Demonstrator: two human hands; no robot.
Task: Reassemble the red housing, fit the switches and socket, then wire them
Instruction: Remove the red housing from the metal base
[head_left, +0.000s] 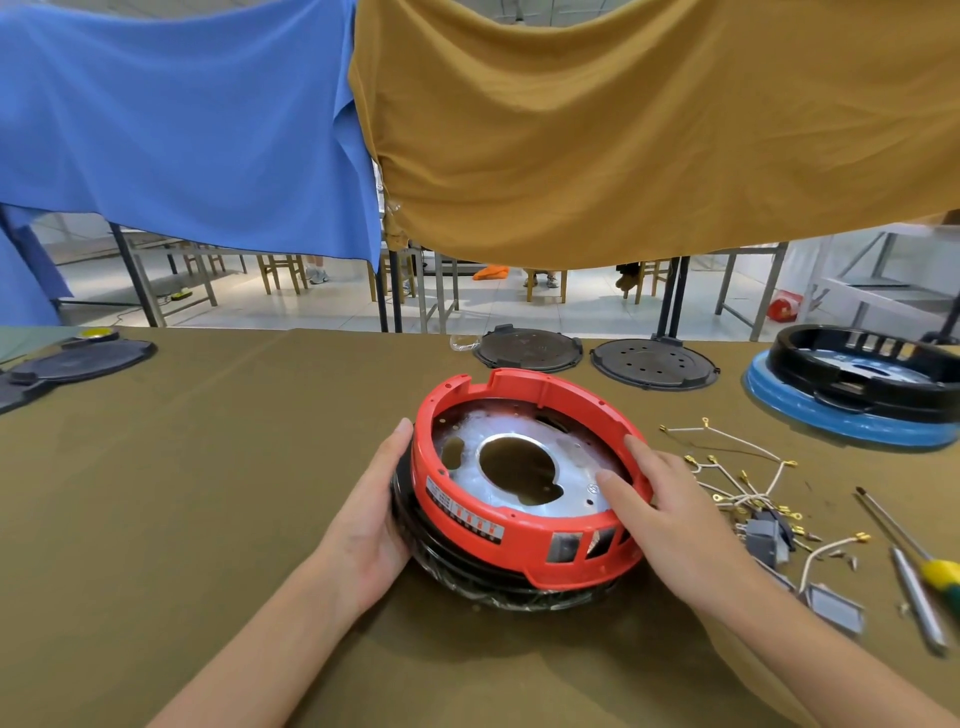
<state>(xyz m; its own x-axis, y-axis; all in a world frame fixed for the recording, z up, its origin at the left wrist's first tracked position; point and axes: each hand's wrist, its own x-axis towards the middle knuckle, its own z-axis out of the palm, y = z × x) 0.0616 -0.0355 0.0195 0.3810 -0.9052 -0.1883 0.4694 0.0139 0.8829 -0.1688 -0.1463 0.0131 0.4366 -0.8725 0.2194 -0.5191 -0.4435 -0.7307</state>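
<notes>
A round red housing (498, 545) lies tilted on a black ring base (467, 577) at the middle of the table. Inside it sits a silver metal plate (566, 467) with a large hole. My left hand (374, 514) cups the left side of the black base and the housing, fingers fairly straight. My right hand (660, 514) rests over the housing's right rim, thumb inside on the plate. To the right lie white wires with gold terminals (737, 478) and grey switch and socket parts (769, 535).
Two screwdrivers (914, 566) lie at the right edge. Two black round covers (530, 351) sit at the back, with a blue-and-black housing (857, 410) at far right and flat black parts (72, 364) at far left. Blue and tan cloths hang behind.
</notes>
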